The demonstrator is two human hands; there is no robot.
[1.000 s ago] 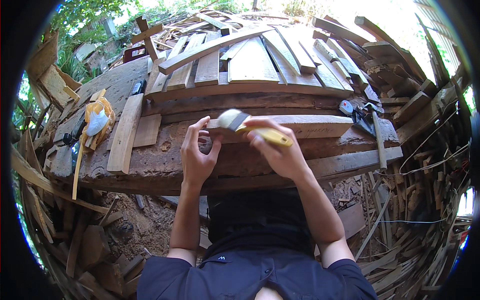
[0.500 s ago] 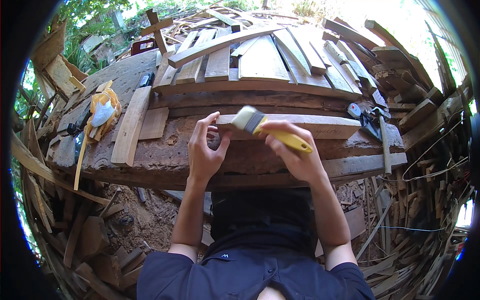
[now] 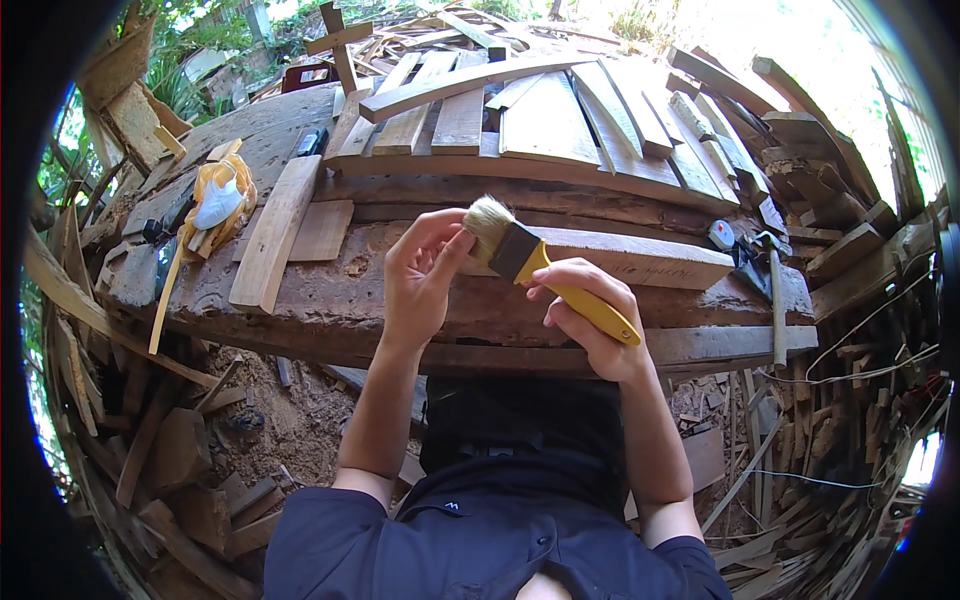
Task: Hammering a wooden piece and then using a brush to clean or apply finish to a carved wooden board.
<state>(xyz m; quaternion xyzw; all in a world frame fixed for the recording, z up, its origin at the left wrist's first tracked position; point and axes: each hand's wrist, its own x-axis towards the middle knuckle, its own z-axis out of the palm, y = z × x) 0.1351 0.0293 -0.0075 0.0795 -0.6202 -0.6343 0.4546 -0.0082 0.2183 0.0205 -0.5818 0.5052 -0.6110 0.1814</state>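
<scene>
A wide paintbrush [image 3: 516, 250] with pale bristles, a dark ferrule and a yellow handle is held above the workbench [image 3: 360, 290]. My right hand [image 3: 602, 281] is closed round its handle. At the bristle end, the thumb and fingers of my left hand [image 3: 416, 285] pinch the bristles near their tips. Behind the brush lies a long squared wooden beam [image 3: 650, 258] with faint marks on its near face; the brush and my hands hide part of it.
Left on the bench are a wooden board [image 3: 277, 235] and a yellow bundle [image 3: 222, 198] with a white piece on it. A hammer [image 3: 777, 300] and a tape measure [image 3: 721, 235] lie at the right. Planks [image 3: 545, 120] line the back; scrap wood [image 3: 850, 440] is piled at right.
My left fingers, apart from the brush before, now pinch its bristles. The brush has turned, its bristles more upright and closer to my left hand. The view has shifted slightly.
</scene>
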